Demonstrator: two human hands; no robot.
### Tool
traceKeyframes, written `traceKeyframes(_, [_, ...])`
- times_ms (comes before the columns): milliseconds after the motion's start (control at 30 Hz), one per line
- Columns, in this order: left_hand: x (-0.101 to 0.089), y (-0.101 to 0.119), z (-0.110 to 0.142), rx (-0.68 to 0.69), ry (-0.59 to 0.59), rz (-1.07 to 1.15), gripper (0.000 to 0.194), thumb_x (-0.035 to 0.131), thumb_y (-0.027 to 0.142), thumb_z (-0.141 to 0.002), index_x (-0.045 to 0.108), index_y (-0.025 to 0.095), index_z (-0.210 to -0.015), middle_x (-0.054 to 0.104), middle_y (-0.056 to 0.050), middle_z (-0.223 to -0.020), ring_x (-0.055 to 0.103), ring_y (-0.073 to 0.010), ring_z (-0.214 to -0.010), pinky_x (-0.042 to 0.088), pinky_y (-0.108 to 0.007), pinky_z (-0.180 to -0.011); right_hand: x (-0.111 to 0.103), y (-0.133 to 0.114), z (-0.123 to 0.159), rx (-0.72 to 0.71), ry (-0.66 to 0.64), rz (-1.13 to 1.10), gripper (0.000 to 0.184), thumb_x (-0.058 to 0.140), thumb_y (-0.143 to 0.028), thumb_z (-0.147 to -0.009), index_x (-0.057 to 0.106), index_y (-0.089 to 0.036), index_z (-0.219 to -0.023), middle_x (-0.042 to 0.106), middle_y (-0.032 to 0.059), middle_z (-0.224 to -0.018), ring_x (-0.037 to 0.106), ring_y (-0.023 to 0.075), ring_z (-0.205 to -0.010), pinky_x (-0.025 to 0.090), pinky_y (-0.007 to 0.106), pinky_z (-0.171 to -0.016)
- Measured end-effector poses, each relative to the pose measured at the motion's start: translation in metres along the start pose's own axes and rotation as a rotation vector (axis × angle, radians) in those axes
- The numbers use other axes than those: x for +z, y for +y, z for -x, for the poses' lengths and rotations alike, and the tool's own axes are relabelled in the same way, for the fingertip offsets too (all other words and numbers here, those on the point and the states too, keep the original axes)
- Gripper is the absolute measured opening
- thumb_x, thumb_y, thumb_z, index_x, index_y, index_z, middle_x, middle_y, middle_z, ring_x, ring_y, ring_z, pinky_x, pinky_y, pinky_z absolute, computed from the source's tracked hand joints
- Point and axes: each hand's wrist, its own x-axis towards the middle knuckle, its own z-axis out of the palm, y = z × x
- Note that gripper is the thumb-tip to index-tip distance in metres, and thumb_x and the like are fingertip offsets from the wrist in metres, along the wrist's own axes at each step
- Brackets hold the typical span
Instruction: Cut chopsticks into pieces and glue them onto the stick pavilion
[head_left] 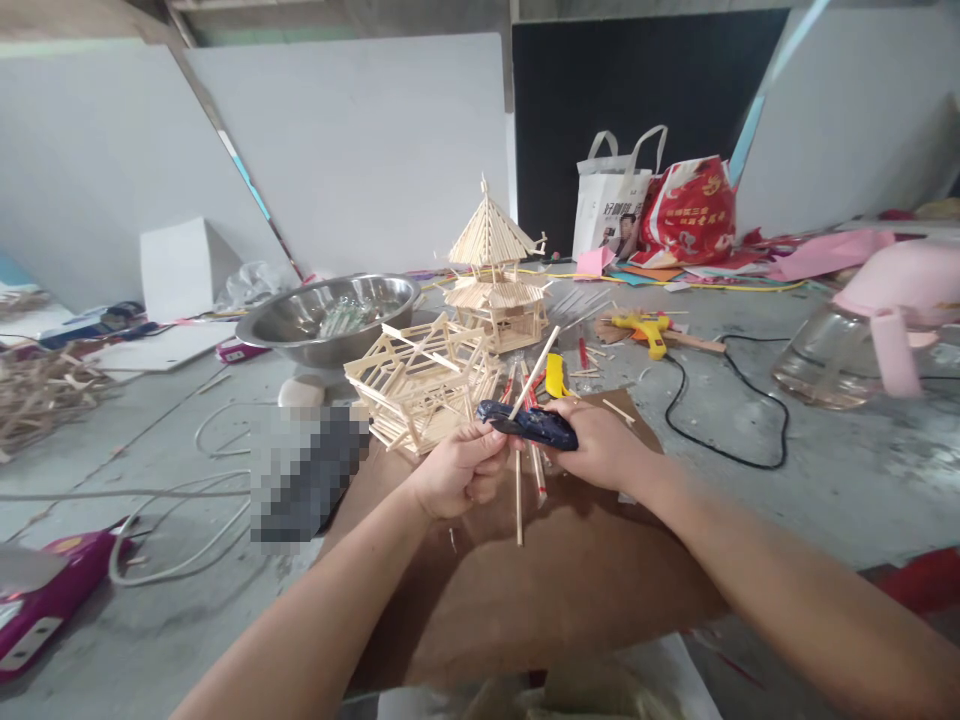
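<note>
My right hand is wrapped round a dark blue hand tool, which looks like a cutter; its exact kind is unclear. A thin wooden stick rises at a slant from the tool's left end. My left hand is closed there, its fingers pinching at the stick's lower end, partly hidden. Below the hands another wooden stick points down over the brown cardboard. Just beyond my left hand stands an open stick framework. Behind it is a stick pavilion with a pointed roof.
A steel basin stands back left. Right of the models lie a yellow glue gun with a black cord and a yellow object. Further right is a pink-lidded jug; bags stand behind. A magenta device lies left.
</note>
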Motion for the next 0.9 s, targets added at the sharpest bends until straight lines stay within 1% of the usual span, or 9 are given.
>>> traceKeyframes(67, [-0.003, 0.0, 0.0, -0.06, -0.08, 0.054, 0.019, 0.053, 0.035, -0.071, 0.051, 0.016, -0.071, 0.016, 0.01, -0.042, 0.009, -0.0004, -0.032, 0.011, -0.011, -0.03, 0.0, 0.001, 0.0, -0.02, -0.014, -0.012, 0.027, 0.051, -0.025, -0.067, 0.053, -0.018, -0.093, 0.06, 0.0045, -0.087, 0.054, 0.0162, -0.081, 0.036, 0.024, -0.068])
traceKeyframes(167, [-0.005, 0.0, 0.0, -0.095, -0.176, 0.106, 0.018, 0.053, 0.034, -0.07, 0.051, 0.016, -0.072, 0.015, 0.01, -0.042, 0.008, -0.0008, -0.033, 0.009, -0.011, -0.03, 0.0, 0.001, 0.0, -0.011, -0.028, -0.01, 0.024, 0.052, -0.025, -0.065, 0.054, -0.017, -0.088, 0.059, 0.0046, -0.084, 0.054, 0.0164, -0.079, 0.035, 0.024, -0.067])
traceKeyframes(267, [-0.004, -0.001, -0.001, -0.089, -0.185, 0.121, 0.019, 0.054, 0.035, -0.07, 0.051, 0.016, -0.072, 0.014, 0.01, -0.042, 0.007, -0.0009, -0.033, 0.008, -0.011, -0.03, -0.001, -0.001, 0.001, 0.013, -0.03, 0.027, 0.02, 0.051, -0.027, -0.066, 0.053, -0.018, -0.084, 0.06, 0.0036, -0.08, 0.054, 0.0162, -0.075, 0.035, 0.023, -0.064])
traceKeyframes(400, [0.0, -0.001, 0.0, -0.046, -0.095, 0.094, 0.02, 0.053, 0.036, -0.07, 0.05, 0.016, -0.072, 0.016, 0.01, -0.042, 0.008, -0.0004, -0.032, 0.008, -0.011, -0.03, -0.001, -0.005, 0.004, 0.052, 0.007, 0.118, 0.017, 0.049, -0.032, -0.068, 0.053, -0.02, -0.08, 0.061, 0.002, -0.075, 0.056, 0.0162, -0.069, 0.034, 0.024, -0.059])
traceKeyframes(533, [0.004, 0.0, -0.001, 0.01, 0.012, 0.031, 0.022, 0.053, 0.037, -0.071, 0.05, 0.015, -0.071, 0.016, 0.01, -0.042, 0.011, -0.0001, -0.031, 0.01, -0.011, -0.03, 0.002, -0.005, 0.005, 0.123, 0.04, 0.194, 0.021, 0.046, -0.038, -0.07, 0.053, -0.021, -0.08, 0.062, 0.0028, -0.075, 0.057, 0.0172, -0.07, 0.032, 0.024, -0.057])
traceKeyframes(633, [0.008, -0.001, -0.002, 0.069, 0.093, -0.03, 0.023, 0.054, 0.038, -0.07, 0.051, 0.015, -0.07, 0.015, 0.01, -0.042, 0.011, -0.0005, -0.032, 0.011, -0.012, -0.031, 0.003, -0.005, 0.005, 0.162, 0.04, 0.216, 0.022, 0.045, -0.04, -0.071, 0.054, -0.022, -0.08, 0.063, 0.0028, -0.076, 0.057, 0.0174, -0.07, 0.031, 0.024, -0.055])
traceKeyframes(767, [0.015, -0.002, -0.003, 0.185, 0.215, -0.133, 0.024, 0.055, 0.038, -0.068, 0.053, 0.014, -0.071, 0.016, 0.01, -0.041, 0.012, -0.0005, -0.033, 0.01, -0.013, -0.032, 0.001, -0.008, 0.004, 0.204, 0.043, 0.245, 0.022, 0.045, -0.04, -0.07, 0.055, -0.022, -0.079, 0.064, 0.0032, -0.073, 0.058, 0.0184, -0.07, 0.031, 0.024, -0.052])
traceKeyframes(900, [0.019, -0.004, -0.007, 0.26, 0.281, -0.193, 0.027, 0.057, 0.04, -0.066, 0.053, 0.013, -0.068, 0.018, 0.01, -0.039, 0.014, 0.0004, -0.032, 0.01, -0.014, -0.032, 0.0, -0.012, 0.003, 0.24, 0.009, 0.27, 0.027, 0.044, -0.042, -0.07, 0.056, -0.022, -0.083, 0.064, 0.0049, -0.076, 0.058, 0.0196, -0.073, 0.034, 0.025, -0.054])
